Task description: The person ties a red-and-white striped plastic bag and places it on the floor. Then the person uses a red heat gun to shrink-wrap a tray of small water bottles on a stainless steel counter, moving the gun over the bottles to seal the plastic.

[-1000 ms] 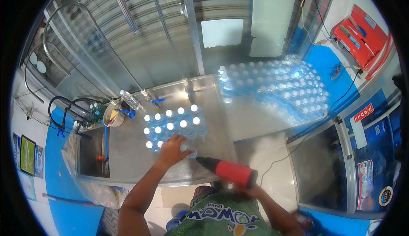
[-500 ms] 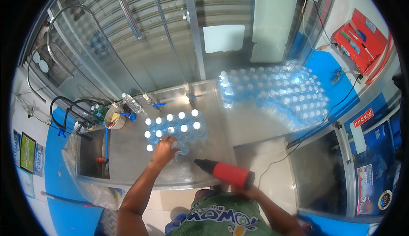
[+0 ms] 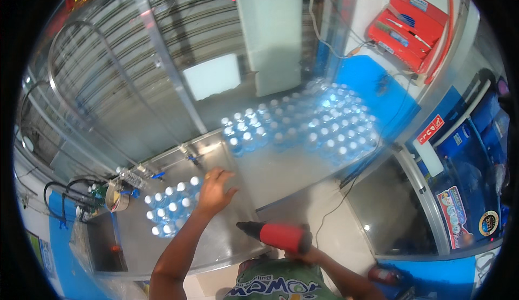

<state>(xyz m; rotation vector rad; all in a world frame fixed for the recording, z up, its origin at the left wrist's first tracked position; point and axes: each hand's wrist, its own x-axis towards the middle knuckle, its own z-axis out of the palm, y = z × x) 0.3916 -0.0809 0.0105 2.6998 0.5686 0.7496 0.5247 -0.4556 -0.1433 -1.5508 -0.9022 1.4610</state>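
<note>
Left hand (image 3: 214,196) now empty, loosely spread beside capped bottles (image 3: 173,207), right hand (image 3: 308,254) still gripping red heat gun (image 3: 281,236)

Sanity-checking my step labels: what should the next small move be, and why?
Probably close the left hand on the nearest capped bottle: that hand looks open and empty beside it, while the right hand holds the red blower.
</note>
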